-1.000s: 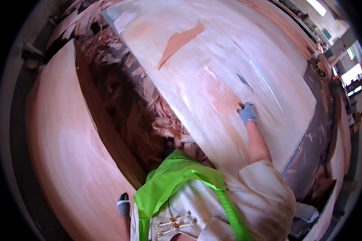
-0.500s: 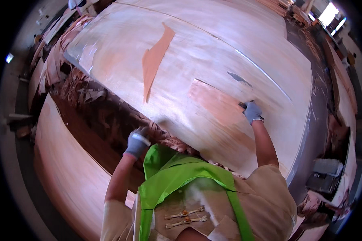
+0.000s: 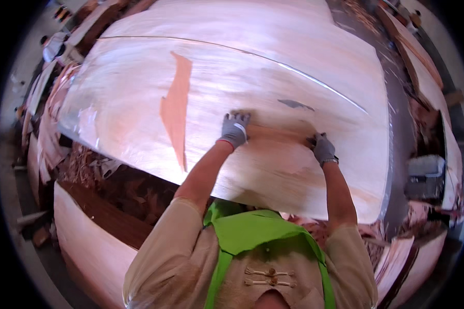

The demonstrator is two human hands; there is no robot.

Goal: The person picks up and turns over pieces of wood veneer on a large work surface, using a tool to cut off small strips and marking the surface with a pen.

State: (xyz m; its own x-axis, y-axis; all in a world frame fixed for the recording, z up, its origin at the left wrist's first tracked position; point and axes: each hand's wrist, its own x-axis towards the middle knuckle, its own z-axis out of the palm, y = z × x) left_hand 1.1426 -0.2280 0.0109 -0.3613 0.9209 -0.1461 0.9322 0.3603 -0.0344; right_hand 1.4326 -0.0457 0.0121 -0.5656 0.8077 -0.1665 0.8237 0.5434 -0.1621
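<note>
In front of me a broad pale wood veneer sheet (image 3: 216,67) is spread out. My left hand (image 3: 235,130), in a grey glove, lies on it with the fingers stretched, at the left end of a reddish veneer piece (image 3: 278,136). At that piece's right end is my right hand (image 3: 324,149), also gloved and closed round a small dark tool (image 3: 311,140), mostly hidden by the fingers. Left of my left hand lies a long, jagged orange-brown veneer scrap (image 3: 176,105). Beyond my right hand there is a dark grey sliver-shaped patch (image 3: 295,104).
A thin, long strip (image 3: 232,50) crosses the sheet's far part. Torn veneer scraps (image 3: 69,123) heap up at the left, and a curved stack of sheets (image 3: 95,229) stands near left. A grey box (image 3: 426,175) sits at right. Another person (image 3: 55,47) is far left.
My left hand has moved from beside the sheet's near edge up onto the reddish piece. My right hand stays at its right end with the tool. The view has shifted.
</note>
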